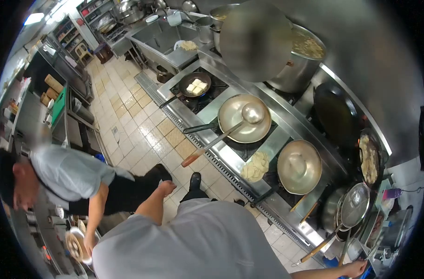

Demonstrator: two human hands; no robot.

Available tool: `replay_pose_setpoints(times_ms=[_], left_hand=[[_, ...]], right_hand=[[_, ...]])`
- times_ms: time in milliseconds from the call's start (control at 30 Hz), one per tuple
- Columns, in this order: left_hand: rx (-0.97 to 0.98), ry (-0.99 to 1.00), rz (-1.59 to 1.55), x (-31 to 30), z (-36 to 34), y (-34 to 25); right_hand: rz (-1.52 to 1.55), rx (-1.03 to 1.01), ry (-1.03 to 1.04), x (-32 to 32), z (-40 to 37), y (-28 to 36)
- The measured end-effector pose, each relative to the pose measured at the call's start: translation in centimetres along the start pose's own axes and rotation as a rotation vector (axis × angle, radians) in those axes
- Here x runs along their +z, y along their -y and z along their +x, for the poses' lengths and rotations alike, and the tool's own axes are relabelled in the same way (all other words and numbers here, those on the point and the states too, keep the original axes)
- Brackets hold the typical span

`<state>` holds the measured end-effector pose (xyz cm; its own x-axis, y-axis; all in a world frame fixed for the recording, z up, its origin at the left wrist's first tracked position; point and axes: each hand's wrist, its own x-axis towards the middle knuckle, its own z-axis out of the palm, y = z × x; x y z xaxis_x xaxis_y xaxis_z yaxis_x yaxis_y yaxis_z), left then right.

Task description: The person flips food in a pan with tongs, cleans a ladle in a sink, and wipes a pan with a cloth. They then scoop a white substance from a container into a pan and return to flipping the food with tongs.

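Observation:
My left hand (pixel 167 188) hangs over the floor beside my body, fingers curled in, with nothing seen in it. At the lower right edge my right hand (pixel 356 269) reaches toward the side of the stove. Its fingers are pressed together near some metal utensils (pixel 377 253), and I cannot tell what is between them. Close by, a wire-mesh strainer (pixel 355 207) with a long wooden handle rests over a pot. A steel ladle (pixel 253 113) lies in a wok (pixel 233 107), its wooden handle jutting over the front edge. Another wok (pixel 299 166) sits bare on its burner.
White blocks (pixel 197 87) sit in a frying pan (pixel 186 80) over a flame. A crumpled cloth (pixel 255 166) lies between the woks. Behind stand a large pot (pixel 291 76) and a dark pan of browned food (pixel 369 160). At left, a person (pixel 77 172) holds a container (pixel 75 244).

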<state>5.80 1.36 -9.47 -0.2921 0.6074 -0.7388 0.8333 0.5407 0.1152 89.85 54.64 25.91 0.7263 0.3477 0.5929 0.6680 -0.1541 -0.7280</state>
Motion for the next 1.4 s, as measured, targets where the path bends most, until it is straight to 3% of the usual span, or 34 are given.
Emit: replay_pose_setpoints(times_ms=[33,67,133,200,233,400,467,500,533,633,700,767,833,933,1067,1133,1167,1200,1267,1300,1367,1400], left_hand=[[-0.146,-0.047,-0.342,-3.8,-1.1,-1.3],[-0.289,-0.093,-0.681,-6.9,-1.2,-1.4],[-0.209,-0.046,-0.616,-7.7,1.3,2.4],[0.150,-0.172,-0.094,-6.5,4.6,7.4],[-0.373,-0.077,-0.875,-11.5,1.7,5.5],[-0.268,-0.082,-0.728,-12.4,4.4,16.1],[-0.122,-0.263,-0.716,-12.9,5.7,19.7],[-0.247,-0.208,-0.940,-15.3,5.4,19.7],[-0.186,-0.240,-1.047,-18.5,4.5,18.9],[0.081,-0.285,-1.318,-26.5,1.0,14.6],[0.281,-0.217,-1.416,-30.7,-1.6,11.6],[0.453,-0.090,-1.509,-32.5,-3.0,9.6],[0.486,-0.026,-1.660,-34.4,-5.1,8.0],[0.581,0.100,-1.846,-35.7,-4.1,11.3],[0.678,0.144,-2.081,-36.0,-2.4,19.9],[0.591,-0.071,-2.088,-36.5,-2.0,25.1],[0.557,-0.123,-2.112,-36.4,-1.8,28.6],[0.532,-0.203,-2.083,-36.4,-1.8,32.6],[0.444,-0.346,-2.057,-36.6,-3.2,40.0],[0.386,-0.408,-2.035,-37.2,-4.2,43.9],[0.299,-0.490,-2.001,-36.6,-5.1,51.7],[0.241,-0.468,-1.970,-36.1,-5.1,55.9]], right_hand=[[0.470,0.208,-0.048,-1.1,-2.5,3.1],[0.465,0.201,-0.058,-1.4,-3.7,2.8],[0.970,0.270,0.616,-1.5,-5.5,1.7],[1.172,0.389,0.914,-5.6,-18.4,17.3],[1.116,0.362,0.941,-5.6,-21.6,19.5],[0.860,0.254,1.118,-7.2,-39.3,34.9],[0.825,0.275,1.225,-7.5,-45.1,38.7],[0.736,0.250,1.287,-8.0,-47.9,40.8],[0.554,0.216,1.367,-8.5,-50.4,42.6],[0.543,0.197,1.818,-8.5,-57.9,44.7],[0.646,0.279,2.003,-8.3,-64.6,45.7],[0.534,0.325,2.174,-8.6,-70.5,49.4],[0.564,0.038,2.301,-8.0,-76.1,50.8],[0.872,-0.301,2.177,-8.1,-83.9,52.9],[0.781,-0.239,2.284,-8.5,-90.7,57.7],[0.376,-0.015,2.484,-8.7,-93.6,60.9],[0.144,-0.124,2.477,-7.5,-95.8,61.1],[0.137,-0.088,2.456,-6.3,-98.7,59.7],[0.116,0.252,2.034,-3.4,-104.4,56.1],[0.120,0.264,2.018,-2.4,-106.8,56.2],[0.281,1.261,1.832,-1.1,-110.2,57.3],[0.413,1.306,1.767,-2.8,-110.1,61.2]])
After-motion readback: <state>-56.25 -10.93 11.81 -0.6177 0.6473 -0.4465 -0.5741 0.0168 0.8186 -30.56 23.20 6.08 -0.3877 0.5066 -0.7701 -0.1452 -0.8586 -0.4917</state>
